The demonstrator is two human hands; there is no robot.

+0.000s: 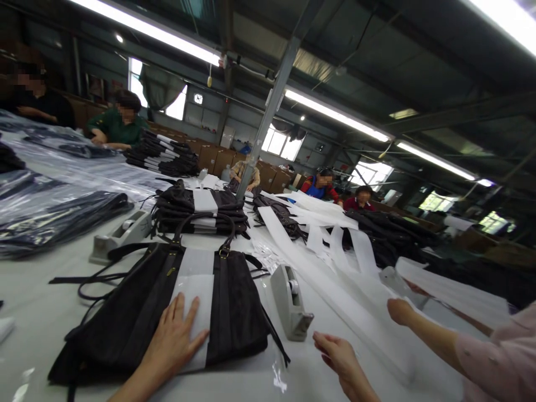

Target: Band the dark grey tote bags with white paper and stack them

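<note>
A dark handbag [142, 301] lies flat on the white table [234, 385], its handles pointing away from me. Around its middle runs a white foam strip [195, 296]. My left hand [178, 335] rests on the strip and the bag with its fingers spread. Just right of the bag stands a grey tape dispenser [291, 307]. My right hand [341, 357] is near the front of that dispenser, its fingers bent and drawn together; whether something thin is between the fingertips is too small to tell.
Behind the bag are stacked dark bags [201, 209] and another tape dispenser [121, 237]. Long white foam strips [326, 285] cover the right side. A co-worker's hand [400, 311] and pink sleeve are at the right. Plastic-wrapped bags [54, 218] lie left. Several people sit farther back.
</note>
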